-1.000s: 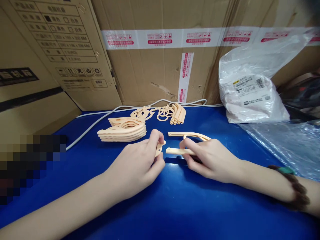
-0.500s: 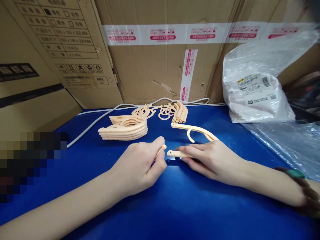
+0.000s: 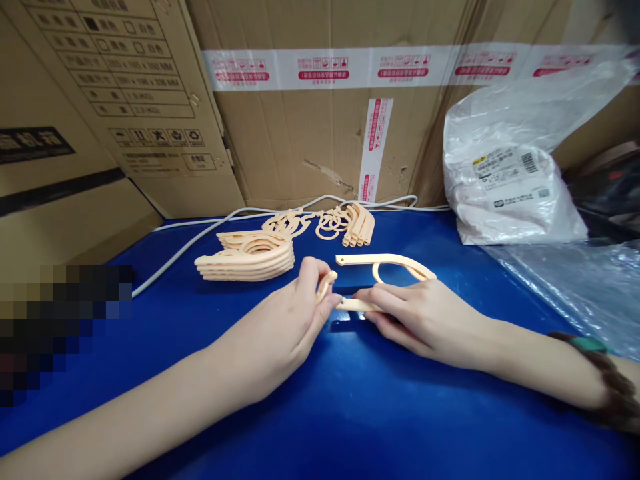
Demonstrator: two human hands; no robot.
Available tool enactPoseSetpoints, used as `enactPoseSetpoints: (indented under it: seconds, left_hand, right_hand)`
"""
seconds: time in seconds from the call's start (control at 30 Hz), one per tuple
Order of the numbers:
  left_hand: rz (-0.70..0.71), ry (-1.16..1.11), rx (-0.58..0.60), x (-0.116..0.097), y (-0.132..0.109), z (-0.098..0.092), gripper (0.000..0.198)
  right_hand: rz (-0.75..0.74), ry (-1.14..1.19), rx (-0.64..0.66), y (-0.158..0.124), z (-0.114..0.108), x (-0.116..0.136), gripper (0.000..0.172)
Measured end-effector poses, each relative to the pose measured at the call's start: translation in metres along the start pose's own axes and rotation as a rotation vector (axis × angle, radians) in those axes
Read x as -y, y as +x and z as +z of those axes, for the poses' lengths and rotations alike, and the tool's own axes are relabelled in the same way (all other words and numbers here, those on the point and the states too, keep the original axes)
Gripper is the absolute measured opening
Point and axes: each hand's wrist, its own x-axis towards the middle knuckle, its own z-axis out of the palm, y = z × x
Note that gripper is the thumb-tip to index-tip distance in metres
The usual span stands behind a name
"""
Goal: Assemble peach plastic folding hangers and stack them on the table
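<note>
My left hand [image 3: 287, 320] is closed, pinching a small curved cream plastic hanger piece [image 3: 327, 285]; most of it is hidden by the fingers. Its thumb tip meets the holed end of a flat cream plastic hanger arm [image 3: 356, 305]. That arm is gripped between the thumb and fingers of my right hand [image 3: 415, 317]. Just beyond the right hand, a second curved hanger arm [image 3: 373, 259] reaches left, with a hole at its tip. A curved hook-like part [image 3: 377, 272] shows beneath it. Whether these are joined to the held arm is hidden by the hand.
A stack of cream hanger arms [image 3: 245, 263] lies left of centre on the blue table [image 3: 350, 413]. Behind are loose hooks [image 3: 327, 225] and a bundle of more arms [image 3: 359, 225]. A white cable [image 3: 193, 259], cardboard boxes [image 3: 290, 147] and a white plastic bag [image 3: 505, 180] border the area.
My left hand has moved slightly right and up, its piece now right by the held arm's end. The farther arm's tip has shifted a little left and down.
</note>
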Motion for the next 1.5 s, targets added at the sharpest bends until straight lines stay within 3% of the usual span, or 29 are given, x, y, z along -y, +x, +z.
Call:
enactPoseSetpoints:
  seconds: [0.17,0.37,0.6,1.1,1.23,1.5]
  left_hand:
    - [-0.093,-0.093,0.083,0.0002,-0.0014,0.0039,0.024]
    - [-0.075,-0.112,0.11,0.0021,0.0011,0.0024,0.027]
    - [-0.098,-0.007,0.06,0.0029,0.0051,-0.0001,0.027]
    - [-0.004,0.159,0.157,-0.0012,0.0011,-0.0035,0.031]
    - [0.042,0.258,0.148,-0.0005,0.0015,-0.0028,0.028]
    - [0.163,0.652,0.096,0.0015,0.0024,0.0014,0.021]
  right_hand:
    - [0.024,0.005,-0.027,-0.0007,0.0014,-0.0011,0.027]
    - [0.015,-0.023,-0.094,-0.0013,0.0027,-0.005,0.025]
    - [-0.017,-0.019,-0.109,-0.0005,0.0021,-0.0077,0.023]
    - [-0.069,-0.13,-0.148,-0.0035,0.0031,-0.0035,0.028]
    - [-0.079,-0.139,-0.197,-0.0023,0.0034,-0.003,0.027]
    - [-0.088,-0.172,-0.151,-0.003,0.0027,-0.0031,0.031]
